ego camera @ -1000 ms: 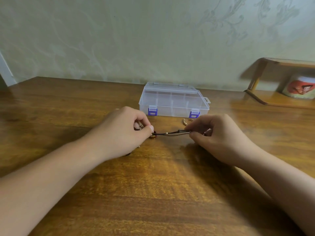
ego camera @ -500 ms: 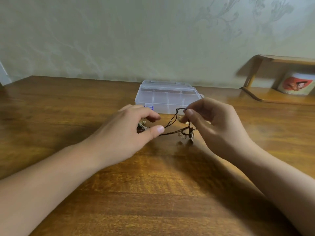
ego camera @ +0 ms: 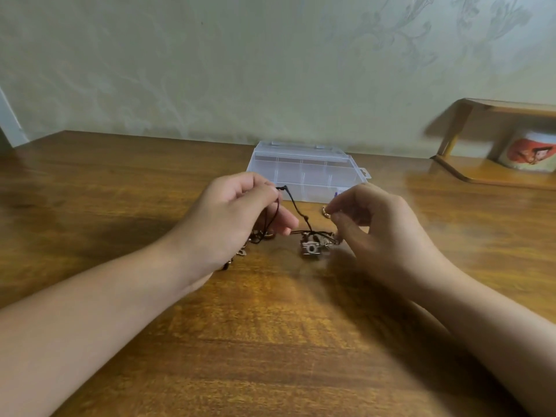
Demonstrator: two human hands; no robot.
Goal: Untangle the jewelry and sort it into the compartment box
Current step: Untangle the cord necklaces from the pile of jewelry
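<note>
A tangle of black cord (ego camera: 296, 210) with small metal charms (ego camera: 311, 247) lies on the wooden table just in front of a clear plastic compartment box (ego camera: 304, 170), whose lid is closed. My left hand (ego camera: 237, 218) pinches one end of the cord and holds it raised above the table. More gold pieces (ego camera: 240, 252) peek out beneath that hand. My right hand (ego camera: 382, 227) pinches the other part of the cord near the charms with curled fingers. A small gold ring (ego camera: 325, 212) lies by its fingertips.
The wooden table (ego camera: 270, 341) stretches toward me. At the far right stands a low wooden shelf (ego camera: 487, 173) with a printed cup (ego camera: 531, 152) under it. A pale wall closes the back.
My left hand has lifted its end of the cord up and to the left. My right hand has dropped lower, and the charms now rest on the table between the hands.
</note>
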